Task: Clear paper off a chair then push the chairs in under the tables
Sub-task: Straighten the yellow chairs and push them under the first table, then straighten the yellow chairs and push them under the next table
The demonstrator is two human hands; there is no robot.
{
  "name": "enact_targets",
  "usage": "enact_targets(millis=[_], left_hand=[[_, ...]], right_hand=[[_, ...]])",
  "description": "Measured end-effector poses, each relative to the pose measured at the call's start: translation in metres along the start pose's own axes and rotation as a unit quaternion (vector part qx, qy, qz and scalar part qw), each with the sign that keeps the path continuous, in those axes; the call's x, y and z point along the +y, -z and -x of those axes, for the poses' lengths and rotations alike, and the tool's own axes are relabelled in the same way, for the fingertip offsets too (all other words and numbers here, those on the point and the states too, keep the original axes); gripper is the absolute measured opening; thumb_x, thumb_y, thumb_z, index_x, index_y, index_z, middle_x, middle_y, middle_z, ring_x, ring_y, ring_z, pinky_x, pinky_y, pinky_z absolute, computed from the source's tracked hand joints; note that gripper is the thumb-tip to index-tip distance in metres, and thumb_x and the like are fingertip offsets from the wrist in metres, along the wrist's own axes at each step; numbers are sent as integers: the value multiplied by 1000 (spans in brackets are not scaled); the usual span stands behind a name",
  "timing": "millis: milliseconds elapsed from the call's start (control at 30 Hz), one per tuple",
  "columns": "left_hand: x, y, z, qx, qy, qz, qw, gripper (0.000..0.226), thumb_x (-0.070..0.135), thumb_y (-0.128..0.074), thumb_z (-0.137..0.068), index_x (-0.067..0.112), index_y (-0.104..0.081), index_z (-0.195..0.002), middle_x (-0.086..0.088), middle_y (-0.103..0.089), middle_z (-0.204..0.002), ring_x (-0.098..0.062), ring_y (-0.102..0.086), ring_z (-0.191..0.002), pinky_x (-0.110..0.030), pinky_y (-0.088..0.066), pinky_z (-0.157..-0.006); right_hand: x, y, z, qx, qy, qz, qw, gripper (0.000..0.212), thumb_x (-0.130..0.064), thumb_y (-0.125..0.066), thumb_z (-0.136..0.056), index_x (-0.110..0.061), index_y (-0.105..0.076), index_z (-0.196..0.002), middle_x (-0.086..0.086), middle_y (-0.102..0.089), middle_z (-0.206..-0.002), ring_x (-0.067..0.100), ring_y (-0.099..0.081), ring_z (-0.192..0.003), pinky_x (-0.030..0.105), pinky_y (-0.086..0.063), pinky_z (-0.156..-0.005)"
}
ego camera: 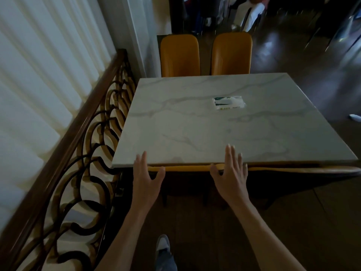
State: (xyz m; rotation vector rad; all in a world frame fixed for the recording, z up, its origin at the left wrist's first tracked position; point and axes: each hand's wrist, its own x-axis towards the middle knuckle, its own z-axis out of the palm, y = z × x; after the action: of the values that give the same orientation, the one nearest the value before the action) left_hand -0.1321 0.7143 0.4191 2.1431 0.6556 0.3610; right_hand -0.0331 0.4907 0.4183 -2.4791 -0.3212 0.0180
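Observation:
A square white marble table [195,122] fills the middle of the view. Under its near edge sits an orange chair [187,168], only the top of its backrest showing. My left hand [146,176] and my right hand [230,171] are at that backrest top, fingers spread over the table's near edge, thumbs by the orange rim. A second orange chair back [304,170] shows to the right, also tucked under. Two more orange chairs [179,55] [231,53] stand at the far side. A tissue packet [228,103] lies on the tabletop.
A dark wooden railing [82,124] with curled ironwork runs along the left, close to the table. Pale curtains [39,75] hang behind it. Dark glossy floor [302,65] stretches right and beyond, with people's legs and furniture far back. My shoe [163,242] is below.

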Motion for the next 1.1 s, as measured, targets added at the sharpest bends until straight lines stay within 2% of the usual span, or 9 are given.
enact_targets(millis=[67,167,267,467,633,867,967,1100], left_hand=[[25,5,-2,7,-68,-65,996,89,73,-38,-85,33,-5,-158,-2,3,-169,-20,6,-154,-44,-8,-119],[67,3,2,29,-177,-175,968,83,70,-35,-91,35,0,-158,-2,10,-168,-20,16,-153,-43,1,-121],[109,-12,11,28,-217,-199,955,82,69,-34,-91,36,-1,-158,-2,13,-168,-20,19,-152,-46,3,-122],[168,-60,26,-4,-257,-175,950,84,71,-34,-87,38,0,-157,1,15,-168,-17,22,-151,-46,5,-122],[215,-119,27,-55,-296,-123,946,85,75,-32,-86,45,9,-153,2,12,-168,-15,19,-152,-44,4,-122],[281,-230,24,-107,-352,-81,926,86,73,-36,-86,46,8,-154,8,12,-167,-11,18,-152,-44,1,-122],[321,-295,21,-134,-350,-52,926,85,74,-35,-85,47,7,-154,9,13,-167,-9,20,-151,-42,4,-121],[377,-376,24,-166,-344,-26,924,85,73,-35,-86,44,4,-155,5,10,-168,-14,15,-153,-46,0,-122]], right_hand=[[-9,26,-1,32,48,0,998,84,-67,-26,-91,-27,9,-156,-2,10,-166,25,15,-151,50,7,-121],[-14,61,3,65,79,4,995,84,-67,-28,-91,-30,11,-156,-3,11,-166,23,19,-151,49,10,-121],[-2,89,11,83,76,12,994,86,-66,-31,-90,-32,13,-155,-4,13,-165,21,21,-150,51,9,-121],[48,141,24,134,28,10,991,86,-69,-31,-90,-32,13,-155,-5,13,-165,19,21,-150,52,6,-122],[96,189,23,172,-27,3,985,85,-68,-32,-90,-36,15,-154,-11,16,-164,13,24,-149,49,8,-122],[186,259,5,209,-85,25,974,83,-71,-27,-89,-39,14,-153,-13,15,-164,8,24,-148,46,7,-123],[241,291,-9,213,-117,39,969,82,-73,-26,-90,-39,14,-153,-14,15,-164,8,23,-148,46,6,-123],[309,342,-28,210,-165,66,961,84,-75,-24,-87,-40,15,-153,-15,17,-163,7,24,-148,45,7,-123]])
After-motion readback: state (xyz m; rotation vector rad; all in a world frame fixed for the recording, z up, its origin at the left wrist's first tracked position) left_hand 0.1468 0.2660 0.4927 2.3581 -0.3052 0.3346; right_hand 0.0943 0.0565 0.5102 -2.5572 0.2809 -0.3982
